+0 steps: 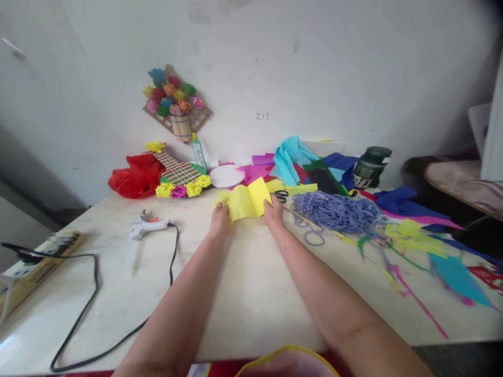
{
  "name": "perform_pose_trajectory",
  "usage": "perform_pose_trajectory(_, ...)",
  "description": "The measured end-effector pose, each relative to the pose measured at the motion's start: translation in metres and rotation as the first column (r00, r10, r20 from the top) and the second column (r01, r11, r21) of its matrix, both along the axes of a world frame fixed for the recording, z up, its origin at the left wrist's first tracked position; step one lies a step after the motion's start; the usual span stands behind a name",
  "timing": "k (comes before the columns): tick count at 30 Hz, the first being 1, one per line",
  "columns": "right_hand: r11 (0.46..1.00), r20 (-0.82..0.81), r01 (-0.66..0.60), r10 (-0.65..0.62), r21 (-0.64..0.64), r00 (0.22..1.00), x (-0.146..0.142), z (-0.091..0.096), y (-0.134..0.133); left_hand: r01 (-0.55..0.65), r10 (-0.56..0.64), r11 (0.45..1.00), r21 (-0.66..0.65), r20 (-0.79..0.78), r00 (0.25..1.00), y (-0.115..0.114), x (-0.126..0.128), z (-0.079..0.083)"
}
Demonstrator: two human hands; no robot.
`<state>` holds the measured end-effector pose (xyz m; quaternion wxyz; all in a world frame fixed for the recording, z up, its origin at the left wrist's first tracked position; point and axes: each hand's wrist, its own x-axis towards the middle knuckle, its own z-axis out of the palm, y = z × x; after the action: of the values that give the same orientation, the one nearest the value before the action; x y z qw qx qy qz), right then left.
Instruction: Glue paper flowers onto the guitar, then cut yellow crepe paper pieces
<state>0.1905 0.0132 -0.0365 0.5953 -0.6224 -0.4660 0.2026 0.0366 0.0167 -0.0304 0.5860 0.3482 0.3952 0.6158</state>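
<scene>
Both arms reach forward over the table to a sheet of yellow crepe paper (240, 201), partly folded and held a little above the tabletop. My left hand (220, 215) pinches its left edge, thumb on top. My right hand (274, 211) grips the right edge, where a flatter, brighter folded part stands up. Just beyond my right hand lie black-handled scissors (281, 196), their blades hidden. A thin wooden stick (302, 218) rests to the right of that hand, beside a heap of purple cord (338, 212).
A white glue gun (149, 227) with a black cable lies at left, near a power strip (39, 269). Along the wall are a flower-trimmed stick craft (178, 170), a glue bottle (198, 153), a white disc (227, 176) and a dark green jar (371, 167). Coloured paper scraps (459, 277) cover the right side.
</scene>
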Motion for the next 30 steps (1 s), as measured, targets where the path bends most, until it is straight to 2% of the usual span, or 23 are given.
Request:
perform_pose_trajectory(3, 0.999, -0.119, -0.026, 0.031, 0.042, 0.992, 0.000, -0.002, 0.003, -0.010, 0.010, 1.000, -0.001, -0.023, 1.000, 0.000, 0.000, 0.001)
perform_pose_trajectory(8, 0.998, -0.288, 0.035, -0.021, 0.043, 0.957, 0.003, -0.004, 0.006, -0.063, 0.060, 0.997, -0.043, -0.070, 0.996, -0.005, 0.000, 0.007)
perform_pose_trajectory(14, 0.996, -0.487, 0.084, -0.058, 0.032, 0.871, 0.006, -0.001, 0.007, -0.197, 0.216, 0.974, 0.109, -0.201, 0.956, 0.005, -0.013, -0.004)
perform_pose_trajectory(17, 0.996, -0.532, 0.087, -0.055, 0.034, 0.845, 0.006, 0.001, 0.007, -0.278, 0.310, 0.949, 0.146, -0.283, 0.908, 0.011, -0.019, -0.010)
perform_pose_trajectory(19, 0.995, -0.565, 0.082, -0.037, 0.053, 0.824, 0.005, 0.002, 0.007, -0.290, 0.324, 0.944, 0.155, -0.300, 0.897, 0.011, -0.020, -0.008)
perform_pose_trajectory(22, 0.995, -0.653, 0.042, 0.026, 0.089, 0.757, 0.006, 0.006, 0.006, -0.255, 0.293, 0.951, 0.173, -0.251, 0.923, 0.006, -0.020, 0.001)
perform_pose_trajectory(24, 0.993, -0.726, -0.011, 0.094, 0.117, 0.681, 0.008, 0.010, 0.006, -0.229, 0.260, 0.955, 0.189, -0.155, 0.953, 0.003, -0.020, 0.008)
perform_pose_trajectory(27, 0.984, -0.801, -0.069, 0.174, 0.165, 0.573, 0.013, 0.014, 0.004, -0.216, 0.223, 0.966, 0.145, -0.038, 0.974, 0.003, -0.024, 0.014)
perform_pose_trajectory(30, 0.980, -0.826, -0.064, 0.195, 0.190, 0.529, 0.018, 0.016, 0.003, -0.282, 0.297, 0.948, 0.147, -0.092, 0.950, 0.006, -0.032, 0.012)
